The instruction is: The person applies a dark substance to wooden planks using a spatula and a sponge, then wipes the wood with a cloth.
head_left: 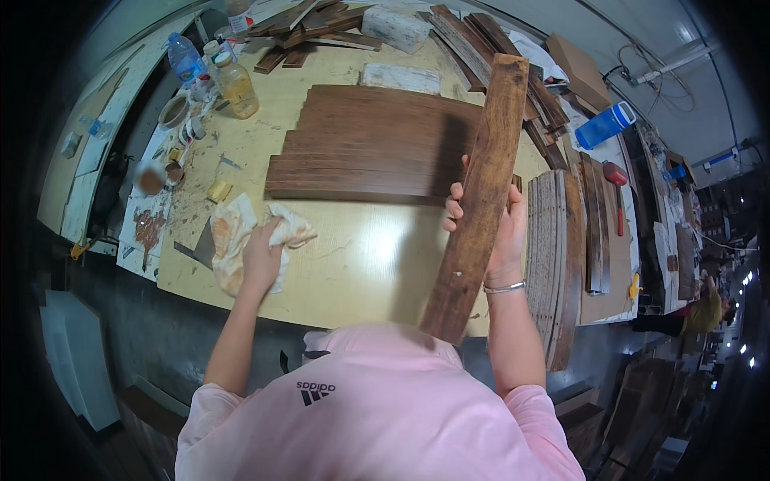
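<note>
In my right hand [507, 232] is a long brown wooden plank [486, 176], held up at a slant with my fingers wrapped round its edge. A small pale spot shows near the plank's lower end. My left hand [261, 255] is closed on a white cloth [233, 240] with orange-brown stains, which lies bunched on the table at the left. Between and beyond my hands, several brown planks [369, 144] lie side by side on the pale tabletop [361, 256].
Bottles [237, 86], tins and a yellow sponge [218, 190] stand at the left. Stacked planks [549, 248], a red-handled tool [616, 176] and a blue bottle [605, 126] are at the right. Loose wood pieces [313, 28] and wrapped blocks [396, 29] lie at the back. Another person [706, 311] is far right.
</note>
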`<control>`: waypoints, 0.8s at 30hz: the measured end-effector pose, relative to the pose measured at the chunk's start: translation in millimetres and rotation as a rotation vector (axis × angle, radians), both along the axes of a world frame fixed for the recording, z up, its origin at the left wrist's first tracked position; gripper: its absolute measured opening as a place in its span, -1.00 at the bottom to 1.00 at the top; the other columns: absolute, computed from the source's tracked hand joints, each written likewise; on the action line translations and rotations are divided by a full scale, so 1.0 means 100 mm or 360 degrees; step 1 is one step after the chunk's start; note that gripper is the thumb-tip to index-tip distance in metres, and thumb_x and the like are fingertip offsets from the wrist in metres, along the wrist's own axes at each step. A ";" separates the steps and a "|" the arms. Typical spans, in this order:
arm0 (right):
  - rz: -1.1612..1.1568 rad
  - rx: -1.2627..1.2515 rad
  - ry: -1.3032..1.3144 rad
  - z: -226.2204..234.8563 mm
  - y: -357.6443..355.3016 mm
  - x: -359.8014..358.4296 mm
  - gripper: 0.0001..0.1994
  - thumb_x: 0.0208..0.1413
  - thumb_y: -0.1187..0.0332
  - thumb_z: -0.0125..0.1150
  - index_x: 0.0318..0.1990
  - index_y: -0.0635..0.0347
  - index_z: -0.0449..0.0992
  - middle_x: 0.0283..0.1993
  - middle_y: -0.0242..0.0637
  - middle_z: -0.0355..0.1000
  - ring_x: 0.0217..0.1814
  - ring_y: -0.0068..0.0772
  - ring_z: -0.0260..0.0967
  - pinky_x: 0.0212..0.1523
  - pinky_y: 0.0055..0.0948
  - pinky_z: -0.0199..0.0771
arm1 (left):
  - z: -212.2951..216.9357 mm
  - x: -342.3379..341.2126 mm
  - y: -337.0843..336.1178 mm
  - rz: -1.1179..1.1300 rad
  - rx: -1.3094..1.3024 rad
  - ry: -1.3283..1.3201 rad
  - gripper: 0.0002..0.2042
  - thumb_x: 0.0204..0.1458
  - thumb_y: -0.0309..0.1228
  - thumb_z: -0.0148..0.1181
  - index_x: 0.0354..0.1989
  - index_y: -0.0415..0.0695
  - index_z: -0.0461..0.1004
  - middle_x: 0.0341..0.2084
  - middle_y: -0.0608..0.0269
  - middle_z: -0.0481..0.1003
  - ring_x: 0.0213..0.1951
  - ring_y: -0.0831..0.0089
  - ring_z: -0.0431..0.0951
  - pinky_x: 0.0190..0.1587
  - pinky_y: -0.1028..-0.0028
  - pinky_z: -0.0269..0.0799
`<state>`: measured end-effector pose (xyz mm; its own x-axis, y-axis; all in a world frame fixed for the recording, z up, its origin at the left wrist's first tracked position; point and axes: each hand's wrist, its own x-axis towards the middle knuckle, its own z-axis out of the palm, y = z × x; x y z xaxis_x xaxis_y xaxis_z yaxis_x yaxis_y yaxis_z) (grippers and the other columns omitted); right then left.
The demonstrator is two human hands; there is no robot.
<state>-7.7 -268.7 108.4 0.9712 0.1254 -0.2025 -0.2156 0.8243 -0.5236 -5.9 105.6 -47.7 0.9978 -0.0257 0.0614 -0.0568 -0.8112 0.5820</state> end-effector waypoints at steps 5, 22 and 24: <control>0.0123 -0.0030 -0.0292 -0.39 -0.21 0.04 -0.43 0.29 -0.05 -0.40 0.18 0.15 0.34 -0.06 -0.16 0.44 -0.10 -0.29 0.41 -0.07 -0.16 0.50 | 0.98 0.21 -0.92 -0.0530 -0.0752 -0.0481 -0.43 -0.13 -0.73 0.08 0.17 -0.17 0.44 0.01 -0.03 0.46 0.08 0.06 0.46 0.19 0.30 0.35; -0.0392 -0.0405 -0.0220 0.03 -0.19 -0.15 -0.40 0.25 -0.11 -0.44 -0.09 0.29 0.36 -0.19 -0.17 0.42 -0.27 -0.30 0.40 -0.22 -0.27 0.51 | 1.41 -0.20 -2.00 -0.1074 -0.0813 -0.0044 -0.48 -0.03 -0.40 0.35 0.15 -0.28 0.42 0.05 0.07 0.49 0.14 0.28 0.41 0.13 0.29 0.34; -0.0343 -0.0353 -0.0215 0.03 -0.10 -0.15 -0.40 0.25 -0.10 -0.43 -0.09 0.28 0.38 -0.18 -0.17 0.44 -0.27 -0.30 0.41 -0.21 -0.27 0.49 | 1.46 -0.30 -2.09 -0.1071 -0.1376 0.0530 -0.50 0.02 -0.49 0.30 0.18 -0.32 0.38 0.04 0.11 0.49 0.10 0.42 0.46 0.09 0.38 0.40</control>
<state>-23.0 -279.2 111.7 0.9905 -0.1187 -0.0697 0.0349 0.7064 -0.7070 -35.7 -102.9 98.2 0.7677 -0.6385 0.0539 -0.0664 0.0045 0.9978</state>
